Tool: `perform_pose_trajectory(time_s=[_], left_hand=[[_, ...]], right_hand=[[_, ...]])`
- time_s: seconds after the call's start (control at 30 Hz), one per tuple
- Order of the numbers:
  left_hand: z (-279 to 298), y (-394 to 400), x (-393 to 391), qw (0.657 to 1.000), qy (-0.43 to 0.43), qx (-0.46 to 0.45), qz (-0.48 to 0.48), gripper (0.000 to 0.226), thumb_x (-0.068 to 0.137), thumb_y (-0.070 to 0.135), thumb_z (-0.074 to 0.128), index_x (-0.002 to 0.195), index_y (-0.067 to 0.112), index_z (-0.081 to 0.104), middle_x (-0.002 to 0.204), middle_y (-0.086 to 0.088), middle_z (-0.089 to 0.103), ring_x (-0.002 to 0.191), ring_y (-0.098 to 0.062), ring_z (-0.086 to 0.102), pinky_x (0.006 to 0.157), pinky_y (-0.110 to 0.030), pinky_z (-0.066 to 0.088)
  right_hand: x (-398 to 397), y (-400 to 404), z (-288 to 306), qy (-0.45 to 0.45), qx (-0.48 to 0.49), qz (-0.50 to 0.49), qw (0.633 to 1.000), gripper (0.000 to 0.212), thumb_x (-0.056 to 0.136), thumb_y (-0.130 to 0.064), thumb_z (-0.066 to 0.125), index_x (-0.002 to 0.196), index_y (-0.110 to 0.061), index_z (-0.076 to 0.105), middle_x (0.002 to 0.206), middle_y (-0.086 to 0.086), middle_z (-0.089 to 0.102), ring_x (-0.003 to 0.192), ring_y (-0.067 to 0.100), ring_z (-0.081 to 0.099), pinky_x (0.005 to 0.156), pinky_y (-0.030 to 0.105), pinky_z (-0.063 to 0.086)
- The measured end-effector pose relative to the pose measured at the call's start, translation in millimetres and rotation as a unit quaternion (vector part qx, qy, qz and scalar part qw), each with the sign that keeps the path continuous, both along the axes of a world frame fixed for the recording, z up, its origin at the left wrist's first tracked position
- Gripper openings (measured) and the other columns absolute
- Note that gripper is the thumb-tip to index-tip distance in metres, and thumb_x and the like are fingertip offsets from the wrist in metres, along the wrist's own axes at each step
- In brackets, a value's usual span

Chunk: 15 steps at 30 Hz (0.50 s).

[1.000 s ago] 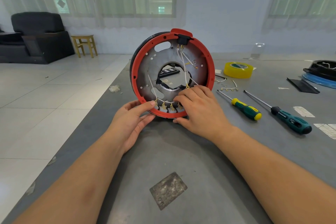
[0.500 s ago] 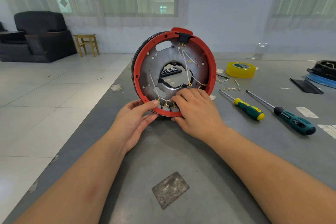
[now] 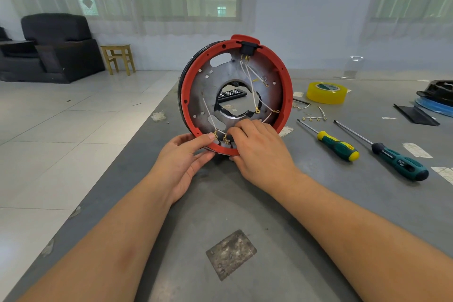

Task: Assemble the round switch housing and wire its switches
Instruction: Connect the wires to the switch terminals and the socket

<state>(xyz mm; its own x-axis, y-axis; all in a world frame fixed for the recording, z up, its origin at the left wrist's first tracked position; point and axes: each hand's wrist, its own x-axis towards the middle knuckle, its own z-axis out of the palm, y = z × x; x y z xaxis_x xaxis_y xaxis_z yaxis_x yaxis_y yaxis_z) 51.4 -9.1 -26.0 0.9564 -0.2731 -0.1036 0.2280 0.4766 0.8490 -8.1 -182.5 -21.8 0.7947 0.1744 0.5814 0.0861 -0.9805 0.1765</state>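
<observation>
**Housing on edge, wiring partway done**

Round switch housing: upright on its rim on the grey table, open side toward the camera, red ring around a grey metal plate with a central hole. Black switch seated at the top, white wires running down from its pins. Two ring-terminal ends loose near the centre hole and right rim, apparently not yet fastened. More brass terminals along the bottom rim, some already wired. Judged roughly midway: shell and top switch in, lower connections in hand, loose leads left.

Left hand: thumb pressed on the inner bottom rim by a terminal, fingers curled under the ring, steadying the housing. Right hand: fingers bent over the bottom rim at the terminals; whether pinching a wire or only pressing, cannot tell.

Two screwdrivers and yellow tape lying to the right, untouched.
</observation>
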Motion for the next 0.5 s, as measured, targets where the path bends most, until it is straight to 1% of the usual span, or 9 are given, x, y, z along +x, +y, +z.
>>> perform_pose_trajectory(time_s=[0.1,0.13,0.3,0.5], left_hand=[[0,-2,-1,1.000,0.004,-0.013,-0.005,0.053,0.081,0.002,0.085,0.126,0.002,0.058,0.104,-0.017,0.080,0.098,-0.030,0.079,0.076,-0.033,0.065],[0,-3,-2,1.000,0.004,-0.017,-0.008,0.055,0.080,0.001,0.085,0.127,0.002,0.057,0.104,-0.017,0.080,0.098,-0.031,0.079,0.076,-0.033,0.065],[-3,-9,-5,1.000,0.007,-0.019,-0.010,0.054,0.082,-0.001,0.084,0.128,0.003,0.054,0.103,-0.016,0.080,0.095,-0.029,0.080,0.071,-0.030,0.064],[-4,-10,-6,1.000,0.012,-0.019,-0.013,0.049,0.084,-0.001,0.083,0.125,-0.001,0.056,0.099,-0.018,0.080,0.093,-0.029,0.080,0.069,-0.029,0.064]], right_hand=[[-2,3,-1,0.004,0.002,0.007,1.000,0.068,0.078,-0.046,0.080,0.133,-0.014,0.057,0.129,0.006,0.058,0.118,0.029,0.055,0.102,0.041,0.044],[-1,5,-2,0.004,0.002,0.011,1.000,0.068,0.079,-0.048,0.078,0.134,-0.015,0.056,0.129,0.005,0.057,0.118,0.028,0.055,0.102,0.040,0.043],[1,11,-2,0.007,0.024,0.009,1.000,0.047,0.089,-0.045,0.068,0.124,-0.016,0.058,0.119,0.004,0.057,0.110,0.027,0.055,0.094,0.037,0.044],[2,10,-1,0.021,0.019,0.010,1.000,0.044,0.092,-0.041,0.067,0.126,-0.015,0.057,0.120,0.004,0.057,0.110,0.026,0.054,0.093,0.037,0.043]])
